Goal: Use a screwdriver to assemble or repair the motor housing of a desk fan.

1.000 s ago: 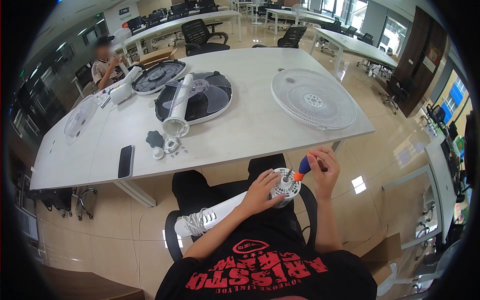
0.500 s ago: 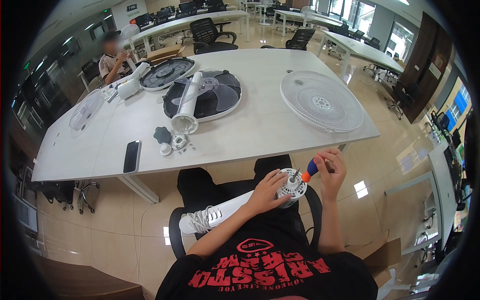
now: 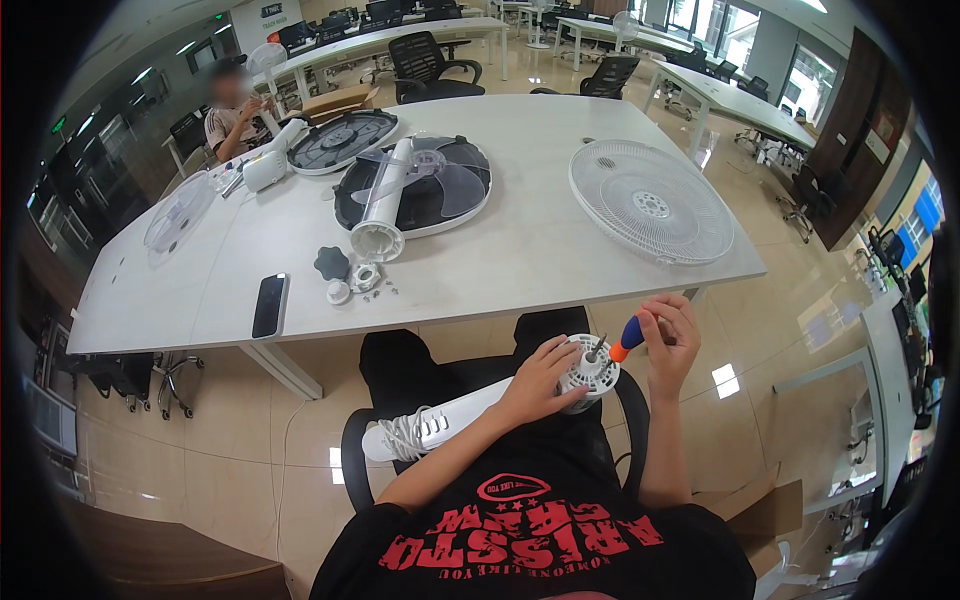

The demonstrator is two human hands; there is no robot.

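A white fan body lies across my lap: its round slotted motor housing (image 3: 590, 372) faces up on the right, with a metal shaft sticking out of the middle. The white stand column (image 3: 465, 402) runs left from it, with a bundled white cord (image 3: 402, 436) near its end. My left hand (image 3: 540, 386) is wrapped over the housing's left side and steadies it. In my right hand (image 3: 674, 345) is a screwdriver (image 3: 631, 333) with a blue and orange handle, held by the fingertips. Its blade points down at the housing's right rim; the tip is too small to make out.
On the white table (image 3: 520, 270) lie a wire fan guard (image 3: 650, 203), a dark round base with fan blades (image 3: 440, 190) and a white tube (image 3: 382, 215), a dark knob (image 3: 331, 263), small screws and a phone (image 3: 269, 306). Another person (image 3: 230, 115) sits at the far left.
The picture has shifted a little as my head moved. Both hands keep their hold, and the screwdriver stays at the housing's right rim, its handle tilted slightly differently.
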